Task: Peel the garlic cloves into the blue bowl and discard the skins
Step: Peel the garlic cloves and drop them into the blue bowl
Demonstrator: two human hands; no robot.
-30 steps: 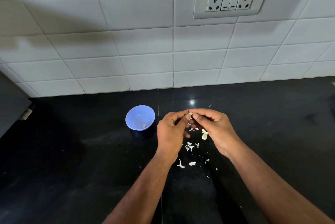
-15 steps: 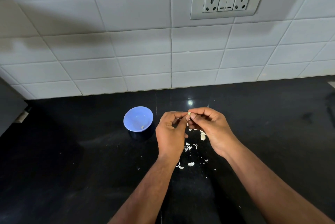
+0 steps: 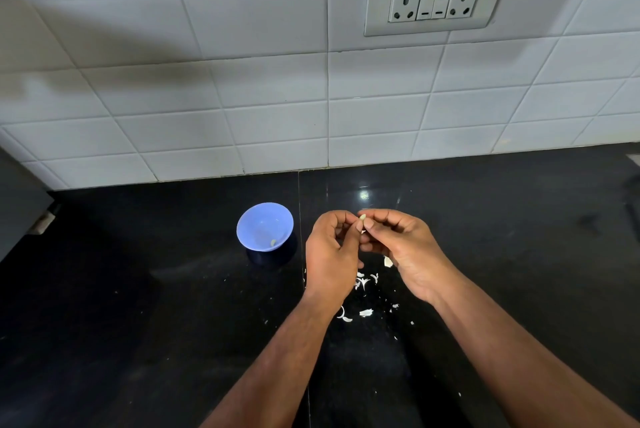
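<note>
Black countertop (image 3: 138, 323) fills the lower half, its left and right edges cut off. At ten o'clock from the hands sits the blue bowl (image 3: 258, 219), one pale peeled clove (image 3: 273, 242) inside. Left hand (image 3: 330, 254) and right hand (image 3: 405, 251) meet fingertip to fingertip, both curled and pinching a garlic clove (image 3: 362, 218); most of it is hidden behind the thumbs. Skins (image 3: 363, 283) lie scattered at six o'clock below, some covered by the wrists.
</note>
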